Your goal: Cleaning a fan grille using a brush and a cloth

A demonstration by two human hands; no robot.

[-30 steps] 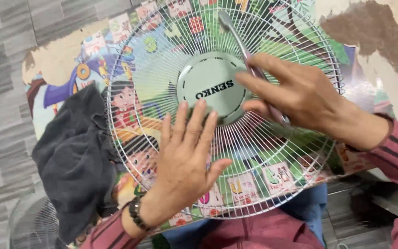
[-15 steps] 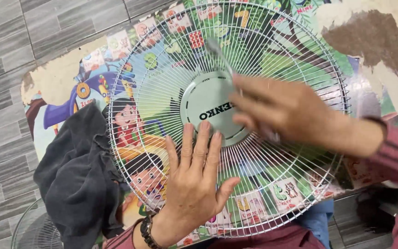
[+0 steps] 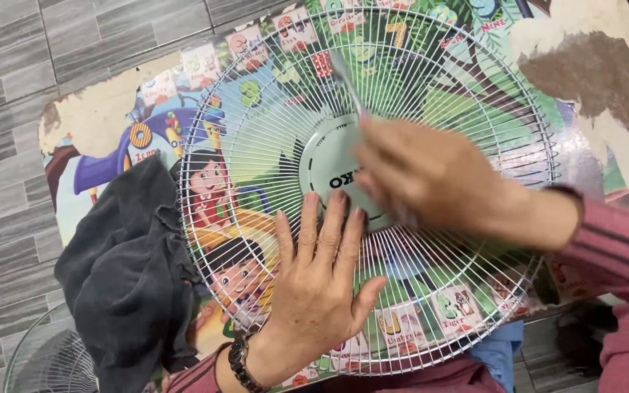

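Head view: our fan guard (image 3: pixel 467 269), a round white wire grille with a pale green centre cap (image 3: pixel 329 164), lies flat on a low table (image 3: pixel 613 94). Our left hand (image 3: pixel 322 280) presses it down, fingers spread flat; our right hand (image 3: pixel 424 171) grips a slim brush (image 3: pixel 345 81) angled across the wires. Steady pressure and strokes along the spokes should serve best, we judge. A dark cloth (image 3: pixel 121 273) sits beside the guard's left edge. Small picture cards in bright colours border the worn cartoon tabletop; a second grille (image 3: pixel 45 360) rests on the grey floor
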